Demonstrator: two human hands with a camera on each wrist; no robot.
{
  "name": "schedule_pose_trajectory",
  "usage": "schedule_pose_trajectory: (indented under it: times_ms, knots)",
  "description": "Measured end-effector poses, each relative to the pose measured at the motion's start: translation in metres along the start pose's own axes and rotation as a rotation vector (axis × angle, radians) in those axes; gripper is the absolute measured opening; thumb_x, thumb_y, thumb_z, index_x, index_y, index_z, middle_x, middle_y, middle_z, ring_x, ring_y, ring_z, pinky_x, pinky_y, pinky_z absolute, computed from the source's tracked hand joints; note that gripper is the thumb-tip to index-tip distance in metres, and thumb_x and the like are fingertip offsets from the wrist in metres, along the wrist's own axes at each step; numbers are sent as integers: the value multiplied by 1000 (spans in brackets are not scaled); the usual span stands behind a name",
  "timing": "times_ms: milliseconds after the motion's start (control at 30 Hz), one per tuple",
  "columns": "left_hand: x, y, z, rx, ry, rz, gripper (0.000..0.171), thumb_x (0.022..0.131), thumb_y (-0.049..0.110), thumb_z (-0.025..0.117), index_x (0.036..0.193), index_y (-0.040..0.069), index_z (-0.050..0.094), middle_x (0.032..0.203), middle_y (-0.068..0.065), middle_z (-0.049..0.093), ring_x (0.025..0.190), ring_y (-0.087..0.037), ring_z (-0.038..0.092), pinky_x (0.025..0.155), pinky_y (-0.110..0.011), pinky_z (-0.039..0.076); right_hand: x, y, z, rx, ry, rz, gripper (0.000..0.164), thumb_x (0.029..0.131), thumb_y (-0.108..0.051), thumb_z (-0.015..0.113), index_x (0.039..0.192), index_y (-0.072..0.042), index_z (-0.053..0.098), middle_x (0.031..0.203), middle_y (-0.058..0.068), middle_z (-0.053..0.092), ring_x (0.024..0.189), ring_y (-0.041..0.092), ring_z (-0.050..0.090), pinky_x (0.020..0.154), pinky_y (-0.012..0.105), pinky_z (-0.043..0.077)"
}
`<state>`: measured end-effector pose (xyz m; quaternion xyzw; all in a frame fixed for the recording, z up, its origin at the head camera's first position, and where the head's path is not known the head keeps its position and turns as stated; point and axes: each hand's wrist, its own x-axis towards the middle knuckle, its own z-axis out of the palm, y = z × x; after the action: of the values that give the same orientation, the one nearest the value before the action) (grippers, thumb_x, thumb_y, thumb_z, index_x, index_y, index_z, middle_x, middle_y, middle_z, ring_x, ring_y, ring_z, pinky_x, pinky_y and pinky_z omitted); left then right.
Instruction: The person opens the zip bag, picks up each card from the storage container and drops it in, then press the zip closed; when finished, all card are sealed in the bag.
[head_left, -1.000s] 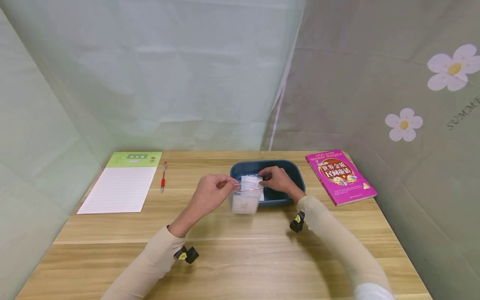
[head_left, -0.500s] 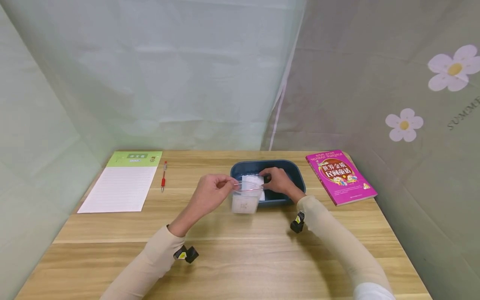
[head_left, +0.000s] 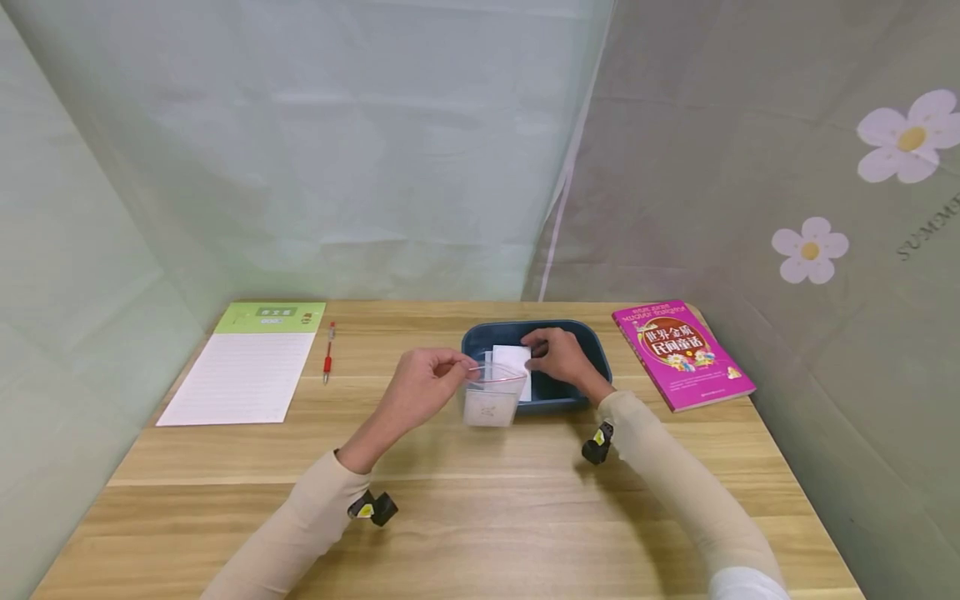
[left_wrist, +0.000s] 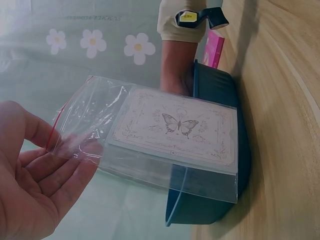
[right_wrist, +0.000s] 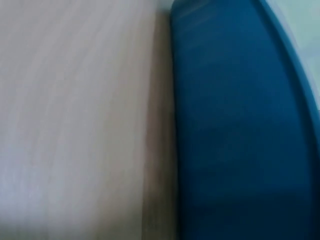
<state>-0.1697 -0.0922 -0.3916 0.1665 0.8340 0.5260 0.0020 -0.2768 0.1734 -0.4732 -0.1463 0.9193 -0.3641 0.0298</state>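
Note:
My left hand point(head_left: 427, 387) pinches the top corner of a clear zip bag point(head_left: 491, 400) with a red seal line. A card with a butterfly print point(left_wrist: 175, 127) lies inside the bag, plainest in the left wrist view. Behind the bag is a dark blue plastic basin point(head_left: 551, 406). Over the basin my right hand point(head_left: 562, 357) holds a plain white card point(head_left: 513, 358) by its right edge, thumb and fingertips at that side. The bag overlaps the card's lower part in the head view. Only the basin wall point(right_wrist: 240, 120) and tabletop show, blurred, in the right wrist view.
At the left of the wooden table point(head_left: 465, 517) lies a writing pad point(head_left: 240, 375) with a green header. Beside it is a red pen point(head_left: 327, 354). A magenta book point(head_left: 682, 354) lies right of the basin. Cloth curtains point(head_left: 390, 150) hang behind and at the sides.
My right fingers have drawn back from the bag's mouth, and the white card has shifted up and right, showing more. My left hand and the bag have hardly moved.

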Motion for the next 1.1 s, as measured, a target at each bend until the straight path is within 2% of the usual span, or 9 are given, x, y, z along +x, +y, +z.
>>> schedule_pose_trajectory:
  times_ms: [200,333,467,600,833,1100]
  knots:
    - [1,0,1,-1,-10,-4,21,101,12,61,104,1,78,97,-6,79,85,-30,72,49,-25,33,-3,-1,-7,64,37,-14,34,83,1,81,116,-1,74,116,13,74,94,26,74,78,36,60]
    - [0,0,1,9,-7,1,21,100,11,61,103,1,78,96,-6,79,82,-24,71,48,-25,33,-5,-3,-11,90,51,-18,34,83,-2,82,117,-3,75,115,12,75,94,25,74,78,37,60]
    - [0,1,0,15,-2,1,20,100,11,60,102,3,79,95,-5,79,75,-16,68,47,-24,31,-8,-5,-15,87,51,-26,31,85,-6,82,116,-5,75,106,11,76,92,24,73,80,38,59]
    - [1,0,0,13,-2,2,21,100,11,60,103,2,79,96,-5,79,75,-17,68,47,-24,30,-11,-7,-18,75,49,-56,25,89,-10,79,114,-6,76,98,9,76,90,22,72,81,39,59]
    - [1,0,1,14,2,4,20,100,11,61,101,5,79,95,-4,79,84,-23,73,49,-24,33,-20,-19,-26,118,58,-79,21,94,-11,74,115,-6,76,97,11,76,88,24,74,79,40,60]
    - [1,-1,1,11,4,5,20,100,11,60,100,7,80,93,-3,79,73,-15,68,46,-23,30,-25,-29,-35,132,68,-74,22,95,-10,73,116,-5,75,100,11,75,91,25,73,79,39,60]
